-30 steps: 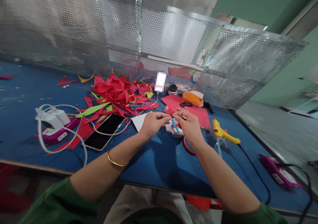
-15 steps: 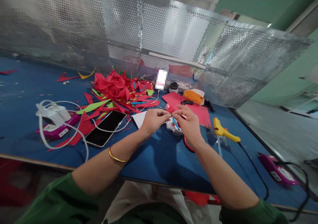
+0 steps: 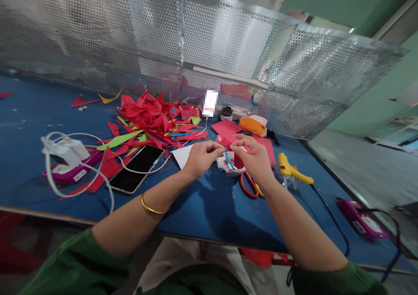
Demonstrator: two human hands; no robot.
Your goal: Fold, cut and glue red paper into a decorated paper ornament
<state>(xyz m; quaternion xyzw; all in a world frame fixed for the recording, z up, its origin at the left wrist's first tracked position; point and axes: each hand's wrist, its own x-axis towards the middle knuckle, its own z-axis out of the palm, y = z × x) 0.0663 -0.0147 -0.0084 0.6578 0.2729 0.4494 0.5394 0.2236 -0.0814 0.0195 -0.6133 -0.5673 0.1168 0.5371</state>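
Note:
My left hand (image 3: 204, 159) is raised over the middle of the table, thumb and index finger pinched together. A tiny bluish bit shows at its fingertips, too small to name. Close beside it, my right hand (image 3: 254, 157) is also in a pinch, and what it holds cannot be made out. A narrow gap separates the two sets of fingertips. Beneath them sits a crumpled white wrapper (image 3: 224, 167) with blue and red paper bits in it. Red-handled scissors (image 3: 249, 192) lie under my right wrist, partly hidden. Red paper sheets (image 3: 225, 129) spread behind my right hand.
A heap of red paper scraps (image 3: 143, 114), a phone (image 3: 139, 171) and a purple power strip (image 3: 67, 173) with white cables lie left. A yellow glue gun (image 3: 290, 169) and another purple power strip (image 3: 361, 218) are right. A perforated metal screen (image 3: 228, 38) stands behind.
My fingertips have come apart, the right hand shifting slightly right and away from the left. More of the scissors and the white wrapper now shows. The view has shifted a little.

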